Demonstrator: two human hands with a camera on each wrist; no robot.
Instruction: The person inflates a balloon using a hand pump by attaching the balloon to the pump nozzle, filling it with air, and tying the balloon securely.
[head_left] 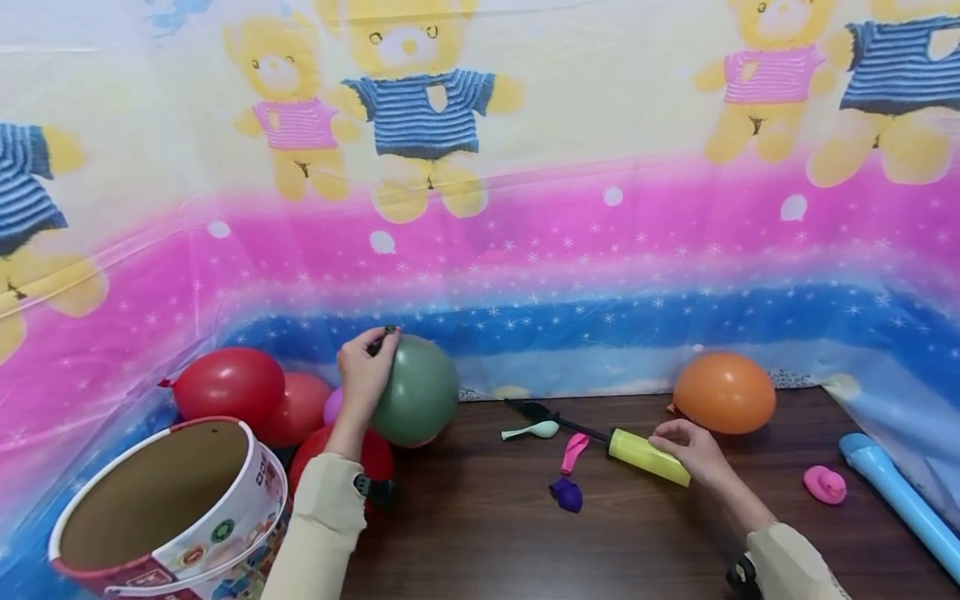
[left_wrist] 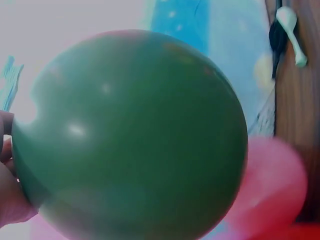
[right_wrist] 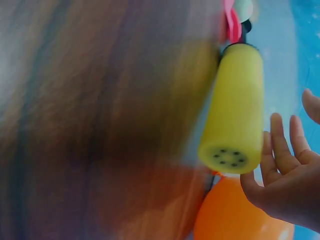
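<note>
Up at the left, my left hand (head_left: 363, 371) pinches the neck of an inflated green balloon (head_left: 420, 392), which hangs beside the fingers and fills much of the left wrist view. A yellow hand pump (head_left: 647, 457) with a black handle lies on the brown table. Next to its near end is my right hand (head_left: 697, 454). In the right wrist view the fingers (right_wrist: 282, 150) are loosely spread along the side of the pump's barrel, not wrapped round it. Flat balloons lie near the pump: mint green (head_left: 542, 429), pink (head_left: 574, 452) and purple (head_left: 566, 494).
An open paper bucket (head_left: 258, 492) stands at the front left. Behind it are inflated red balloons (head_left: 232, 385). An inflated orange balloon (head_left: 723, 392) sits at the back right, with a pink toy duck (head_left: 825, 484) and a blue tube (head_left: 900, 492) further right. A printed sheet hangs behind.
</note>
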